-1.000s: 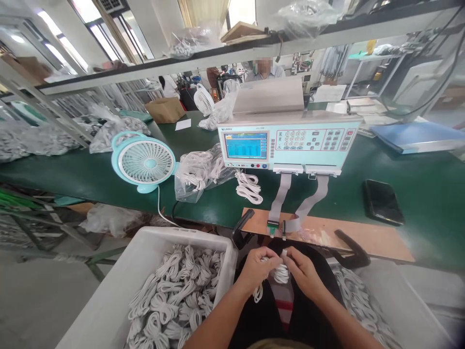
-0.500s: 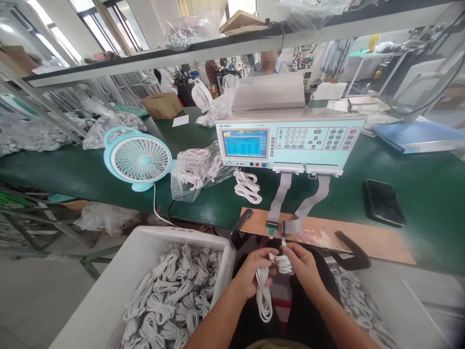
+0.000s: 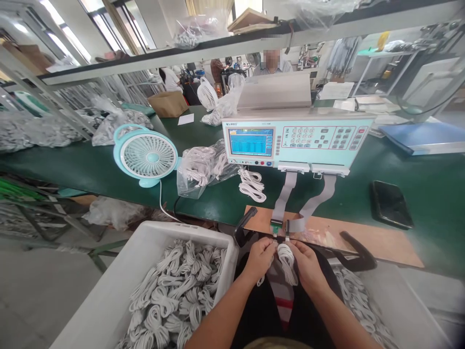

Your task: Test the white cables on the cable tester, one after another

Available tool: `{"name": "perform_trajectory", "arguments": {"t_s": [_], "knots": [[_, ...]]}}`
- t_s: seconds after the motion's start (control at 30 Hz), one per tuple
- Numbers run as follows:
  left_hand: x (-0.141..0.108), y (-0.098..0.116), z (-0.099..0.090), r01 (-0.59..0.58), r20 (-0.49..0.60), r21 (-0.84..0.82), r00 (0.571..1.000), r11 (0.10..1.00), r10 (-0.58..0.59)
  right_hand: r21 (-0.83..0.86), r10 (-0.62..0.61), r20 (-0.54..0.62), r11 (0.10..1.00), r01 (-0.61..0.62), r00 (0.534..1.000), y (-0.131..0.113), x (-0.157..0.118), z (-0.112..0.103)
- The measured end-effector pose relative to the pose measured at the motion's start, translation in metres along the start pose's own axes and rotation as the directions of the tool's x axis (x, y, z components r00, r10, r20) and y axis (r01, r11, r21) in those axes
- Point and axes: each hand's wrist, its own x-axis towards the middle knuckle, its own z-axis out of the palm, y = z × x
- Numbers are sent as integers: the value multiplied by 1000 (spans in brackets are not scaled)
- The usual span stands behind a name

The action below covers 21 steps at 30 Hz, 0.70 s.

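- Left hand (image 3: 260, 256) and right hand (image 3: 308, 261) are raised side by side just under the near edge of the brown wooden fixture board (image 3: 363, 237), each closed on part of one coiled white cable (image 3: 286, 258).
- Left fingers are curled narrow on one cable end; a short loop hangs below them.
- Right fingers are pinched on the other end, with the coil draped between the two hands and down over the lap.
- Just above the fingertips sit the small green connector block (image 3: 276, 223) and the grey ribbon connector (image 3: 295, 224). Whether a plug is already seated I cannot tell; the tips are too small in view.
- Beyond the fingers, two flat grey ribbon leads run up to the pale blue-green cable tester with a lit blue screen (image 3: 290, 138).
- Left of the left hand: white plastic bin of coiled white cables (image 3: 119, 291).
- Right of the right hand: a second white bin of cables (image 3: 399, 310).
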Motion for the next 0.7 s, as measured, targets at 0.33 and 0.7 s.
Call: {"name": "perform_trajectory", "arguments": {"t_s": [0.33, 0.7], "knots": [[6, -9, 18, 48, -220, -184, 971, 982, -89, 14, 10, 57, 1000, -11, 998, 2, 2, -6], [2, -3, 17, -58, -225, -165, 974, 985, 20, -15, -7, 56, 1000, 8, 998, 6, 6, -9]]}}
